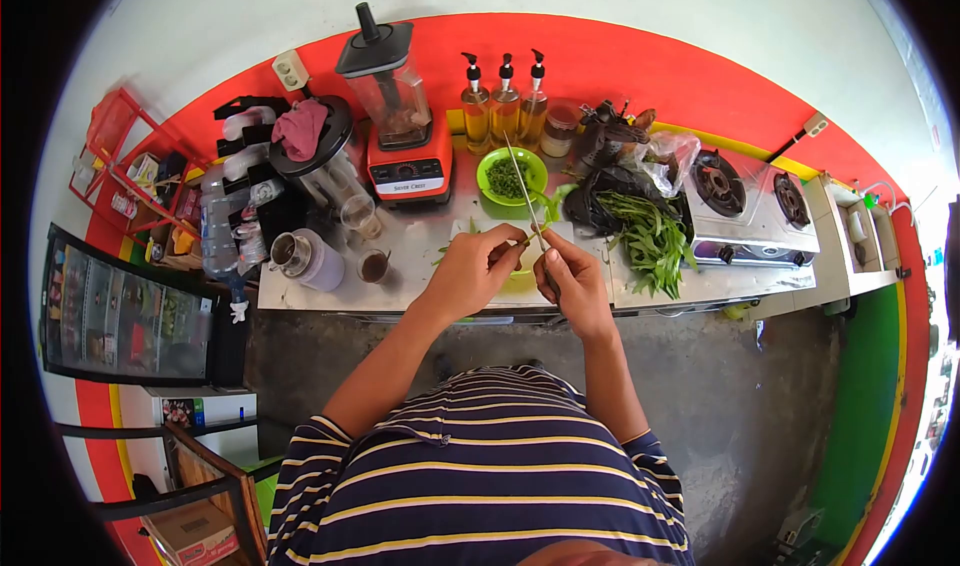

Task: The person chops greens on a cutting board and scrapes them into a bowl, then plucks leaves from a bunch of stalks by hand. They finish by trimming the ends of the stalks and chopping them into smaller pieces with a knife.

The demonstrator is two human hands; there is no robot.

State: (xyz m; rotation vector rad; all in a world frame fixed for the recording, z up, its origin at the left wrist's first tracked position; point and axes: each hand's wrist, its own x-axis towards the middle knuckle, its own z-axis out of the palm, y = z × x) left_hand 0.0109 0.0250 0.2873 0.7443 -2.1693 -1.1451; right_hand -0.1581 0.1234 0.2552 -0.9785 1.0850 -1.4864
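My right hand point(577, 288) is closed round a knife point(523, 182), its thin blade pointing up and away from me. My left hand point(474, 270) pinches a green stem point(531, 239), which meets the blade between my two hands. A leafy end of it hangs near the bowl. Just beyond the hands stands a bright green bowl point(535, 169) with chopped greens point(508, 178) in it. Under the hands lies a pale cutting board point(470, 228) with some green scraps. To the right, a bunch of long-leaved greens point(650, 238) rests on the steel counter point(420, 256).
Behind the bowl stand pump bottles point(504, 104). A red blender point(408, 156), a lilac flask point(318, 266) and a cup of dark liquid point(374, 266) are on the left. Black plastic bags point(600, 194) and a two-burner gas stove point(750, 221) occupy the right.
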